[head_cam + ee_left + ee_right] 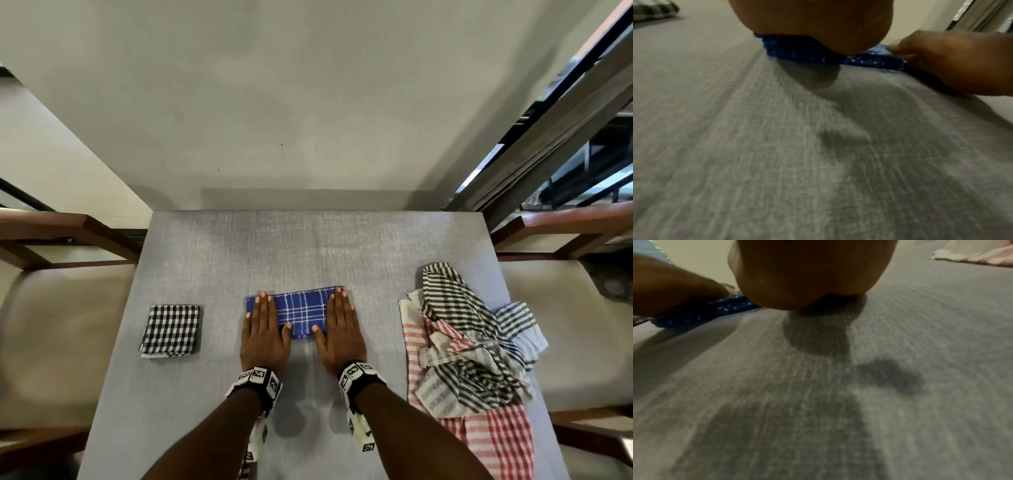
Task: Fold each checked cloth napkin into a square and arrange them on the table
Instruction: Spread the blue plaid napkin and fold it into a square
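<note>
Two flat, straight-fingered hands, left hand [263, 330] and right hand [339, 329], press one folded blue checked cloth napkin [301, 310]; one folded black-and-white checked napkin square [170, 330] lies left, perhaps three or four unfolded striped and checked napkins in a heap [472, 363] right, on the grey worktop [308, 246].

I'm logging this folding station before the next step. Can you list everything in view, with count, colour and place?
Blue napkin: one, blue with white checks, folded to a rectangle, table centre, under both hands.
Black napkin: one, black-and-white check, folded square, table left.
Napkin pile: count unclear, grey-striped and red-checked, unfolded heap, table right.
Table: one, grey.
Chairs: two, brown wood with beige seats, one on each side of the table.
Wrist bands: two, black with white markers, one on each wrist.
Left hand: flat, presses the blue napkin's left end.
Right hand: flat, presses its right end.
</note>
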{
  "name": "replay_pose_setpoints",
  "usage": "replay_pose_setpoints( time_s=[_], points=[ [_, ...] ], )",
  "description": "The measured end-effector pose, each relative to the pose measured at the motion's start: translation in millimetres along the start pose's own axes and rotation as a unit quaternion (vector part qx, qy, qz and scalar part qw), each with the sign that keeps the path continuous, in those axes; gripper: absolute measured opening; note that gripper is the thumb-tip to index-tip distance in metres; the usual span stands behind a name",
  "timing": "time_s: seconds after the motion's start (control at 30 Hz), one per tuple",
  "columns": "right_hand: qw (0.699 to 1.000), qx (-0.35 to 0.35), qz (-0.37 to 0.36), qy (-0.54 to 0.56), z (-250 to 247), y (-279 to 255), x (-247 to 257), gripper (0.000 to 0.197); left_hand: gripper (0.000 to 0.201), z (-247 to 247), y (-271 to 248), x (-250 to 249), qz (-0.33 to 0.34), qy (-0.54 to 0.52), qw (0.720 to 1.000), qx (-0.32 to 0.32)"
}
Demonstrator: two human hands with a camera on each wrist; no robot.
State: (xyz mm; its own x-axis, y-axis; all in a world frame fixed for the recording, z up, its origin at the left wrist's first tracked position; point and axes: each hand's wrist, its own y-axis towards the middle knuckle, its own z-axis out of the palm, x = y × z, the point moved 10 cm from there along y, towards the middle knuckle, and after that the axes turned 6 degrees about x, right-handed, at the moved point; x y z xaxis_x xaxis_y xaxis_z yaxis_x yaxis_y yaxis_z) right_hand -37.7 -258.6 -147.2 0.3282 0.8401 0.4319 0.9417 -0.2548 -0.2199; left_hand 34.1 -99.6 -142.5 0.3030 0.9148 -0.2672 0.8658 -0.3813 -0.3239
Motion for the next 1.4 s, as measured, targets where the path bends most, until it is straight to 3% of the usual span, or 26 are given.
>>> replay_pose_setpoints(
  time_s=[0.07,0.2,0.3,0.57,0.87,1.03,1.13,1.2,1.27,1.33,1.4],
  points=[
    [1.000,-0.001,0.000,-0.006,0.2,0.8,0.8,0.078,0.070,-6.7,-2.9,-9.8,0.009,0.002,1.000,-0.009],
    [1.000,0.015,0.000,-0.026,3.5,1.9,0.5,0.080,0.063,17.1,-16.7,-68.5,0.179,0.038,0.982,0.052],
    [1.000,0.018,-0.009,-0.024,4.4,3.9,-1.2,0.082,0.064,31.5,-9.6,-68.3,0.140,0.024,0.987,0.079],
    [0.999,-0.022,-0.028,-0.019,5.0,0.1,-0.5,0.078,0.075,7.6,-7.2,3.9,0.019,0.018,0.999,0.026],
    [0.999,-0.015,-0.018,-0.025,5.3,0.8,-1.9,0.079,0.088,6.5,-9.1,20.0,-0.005,-0.007,0.998,0.058],
    [1.000,0.018,-0.008,-0.013,-1.8,2.8,0.8,0.084,0.116,5.9,-5.8,18.7,0.012,-0.010,0.995,0.101],
    [0.997,0.078,-0.015,-0.020,-2.7,3.4,-0.4,0.086,0.135,6.8,-0.4,19.1,-0.008,-0.003,0.988,0.152],
    [0.992,0.117,-0.018,-0.037,-5.9,3.8,-1.4,0.083,0.121,1.4,-3.1,19.5,-0.027,0.005,0.986,0.165],
    [0.992,0.125,-0.014,-0.004,-12.0,4.5,0.3,0.080,0.101,-13.7,-6.7,13.0,-0.025,0.014,0.992,0.120],
    [0.996,0.058,0.005,0.066,-26.2,3.6,2.5,0.078,0.089,-32.5,-9.7,-6.2,0.009,0.000,0.999,0.051],
    [0.992,-0.048,0.048,0.107,-42.7,-2.1,-2.0,0.067,0.074,-40.1,-10.7,-37.6,0.079,-0.091,0.992,0.028]
  ],
)
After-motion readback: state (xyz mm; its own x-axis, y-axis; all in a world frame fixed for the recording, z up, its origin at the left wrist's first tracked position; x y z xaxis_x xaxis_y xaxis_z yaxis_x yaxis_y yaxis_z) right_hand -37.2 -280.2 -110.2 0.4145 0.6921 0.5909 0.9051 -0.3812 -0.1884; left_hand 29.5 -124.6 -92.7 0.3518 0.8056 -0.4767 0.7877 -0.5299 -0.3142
